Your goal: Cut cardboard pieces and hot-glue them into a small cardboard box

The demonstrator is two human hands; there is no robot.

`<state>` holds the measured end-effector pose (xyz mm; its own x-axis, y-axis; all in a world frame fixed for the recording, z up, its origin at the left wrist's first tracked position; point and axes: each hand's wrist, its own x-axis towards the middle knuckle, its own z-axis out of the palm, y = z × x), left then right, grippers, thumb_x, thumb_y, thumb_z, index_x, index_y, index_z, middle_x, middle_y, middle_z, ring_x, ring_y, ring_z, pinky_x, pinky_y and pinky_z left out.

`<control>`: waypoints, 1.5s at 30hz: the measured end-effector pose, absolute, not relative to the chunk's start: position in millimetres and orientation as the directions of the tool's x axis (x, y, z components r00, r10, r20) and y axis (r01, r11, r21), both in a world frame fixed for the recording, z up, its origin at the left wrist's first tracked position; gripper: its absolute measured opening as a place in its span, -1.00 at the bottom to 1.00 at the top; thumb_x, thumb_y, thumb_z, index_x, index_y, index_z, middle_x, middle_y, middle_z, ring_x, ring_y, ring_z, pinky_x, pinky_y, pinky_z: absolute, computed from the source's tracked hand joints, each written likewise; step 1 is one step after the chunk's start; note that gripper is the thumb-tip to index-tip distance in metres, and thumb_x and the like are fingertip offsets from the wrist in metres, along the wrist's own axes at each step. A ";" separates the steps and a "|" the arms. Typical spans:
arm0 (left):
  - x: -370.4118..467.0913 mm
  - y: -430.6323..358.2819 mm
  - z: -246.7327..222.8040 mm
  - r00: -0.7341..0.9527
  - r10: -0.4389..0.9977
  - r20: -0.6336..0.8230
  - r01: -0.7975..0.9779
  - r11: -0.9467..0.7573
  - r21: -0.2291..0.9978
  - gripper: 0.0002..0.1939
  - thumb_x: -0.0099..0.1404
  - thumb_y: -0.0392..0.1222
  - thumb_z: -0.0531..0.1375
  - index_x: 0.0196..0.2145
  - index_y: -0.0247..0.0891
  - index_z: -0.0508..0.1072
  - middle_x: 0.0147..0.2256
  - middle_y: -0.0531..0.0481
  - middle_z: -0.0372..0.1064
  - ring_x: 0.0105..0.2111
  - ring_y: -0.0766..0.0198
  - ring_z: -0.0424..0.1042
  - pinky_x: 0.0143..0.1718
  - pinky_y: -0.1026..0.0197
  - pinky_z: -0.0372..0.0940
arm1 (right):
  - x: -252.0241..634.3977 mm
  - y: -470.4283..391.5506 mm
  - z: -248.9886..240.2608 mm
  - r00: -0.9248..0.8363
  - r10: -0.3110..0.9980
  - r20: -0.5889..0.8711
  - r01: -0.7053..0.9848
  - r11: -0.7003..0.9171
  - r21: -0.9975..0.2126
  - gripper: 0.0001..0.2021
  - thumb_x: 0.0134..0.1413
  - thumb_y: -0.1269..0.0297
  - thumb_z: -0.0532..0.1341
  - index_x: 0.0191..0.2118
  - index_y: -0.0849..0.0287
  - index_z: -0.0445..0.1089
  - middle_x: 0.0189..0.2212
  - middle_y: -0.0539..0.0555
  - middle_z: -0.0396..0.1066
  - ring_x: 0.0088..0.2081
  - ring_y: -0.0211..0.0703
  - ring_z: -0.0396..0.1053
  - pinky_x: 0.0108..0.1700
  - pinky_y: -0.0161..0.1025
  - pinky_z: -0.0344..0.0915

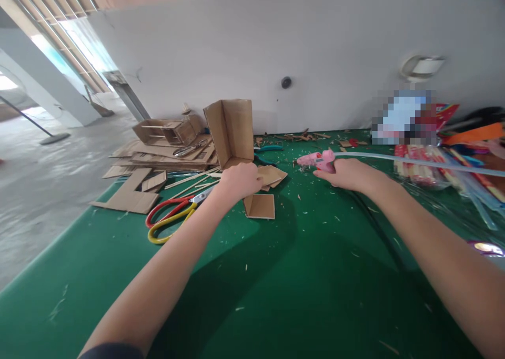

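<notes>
My left hand [240, 181] reaches forward with its fingers curled, beside a few small cardboard pieces [275, 176]. Whatever is inside its fingers is hidden. Just below it a small folded cardboard corner [262, 206] lies on the green table. My right hand [349, 174] is closed around the handle of a pink glue gun [322, 160], whose nozzle points left. A long clear glue stick [371, 155] runs out of the gun's back to the right. Behind my left hand stands a taller cardboard corner [236, 130]. Scissors [169, 219] with red and yellow handles lie left of my forearm.
Cardboard sheets [158, 156] are piled at the left back, with a cardboard box frame [168, 132] on top. Teal-handled pliers [268, 149] lie near the wall. Bundled sticks [420, 164] and a blurred screen [404, 117] are at the right. A black cord [379, 227] crosses the green tabletop [284, 296].
</notes>
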<state>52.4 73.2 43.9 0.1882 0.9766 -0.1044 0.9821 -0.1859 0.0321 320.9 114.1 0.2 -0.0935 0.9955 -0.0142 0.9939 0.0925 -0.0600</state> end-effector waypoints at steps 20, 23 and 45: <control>50.3 71.8 37.1 0.404 0.907 -0.120 0.909 -0.413 -0.063 -0.50 0.35 -0.09 -0.03 0.22 -0.19 0.17 -0.24 -0.31 0.45 -0.22 -0.09 0.47 -0.27 0.07 0.28 | 215.9 47.4 -13.2 -0.779 0.609 0.147 0.584 0.791 -0.185 -0.46 0.08 0.04 0.20 0.11 0.25 0.29 0.14 0.27 0.25 0.12 0.16 0.23 0.09 0.03 0.23; 46.9 73.4 35.5 0.424 0.894 -0.146 0.901 -0.433 -0.034 -0.48 0.35 -0.10 -0.04 0.24 -0.15 0.11 -0.28 -0.27 0.47 -0.31 -0.04 0.50 -0.33 0.09 0.29 | 216.7 49.7 -16.0 -0.779 0.611 0.141 0.599 0.791 -0.120 -0.61 0.15 0.11 0.16 0.01 0.24 0.38 0.09 0.25 0.32 0.05 0.15 0.29 0.05 0.04 0.24; 3.2 92.6 44.0 0.648 0.607 -0.461 0.698 -0.230 0.678 -0.57 0.17 0.25 0.12 -0.29 -0.19 0.30 -0.50 0.05 0.32 -0.55 0.36 0.32 -0.64 0.34 0.10 | 213.2 43.2 -11.3 -0.753 0.644 0.136 0.645 0.763 -0.046 -0.69 0.18 0.13 0.14 -0.09 0.23 0.40 -0.06 0.20 0.44 -0.03 0.08 0.34 -0.10 -0.03 0.25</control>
<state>3.2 92.6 44.0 0.6479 0.6067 -0.4606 0.6978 -0.2303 0.6783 213.2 43.2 -11.3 -0.7527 0.6442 0.1356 0.6447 0.7630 -0.0463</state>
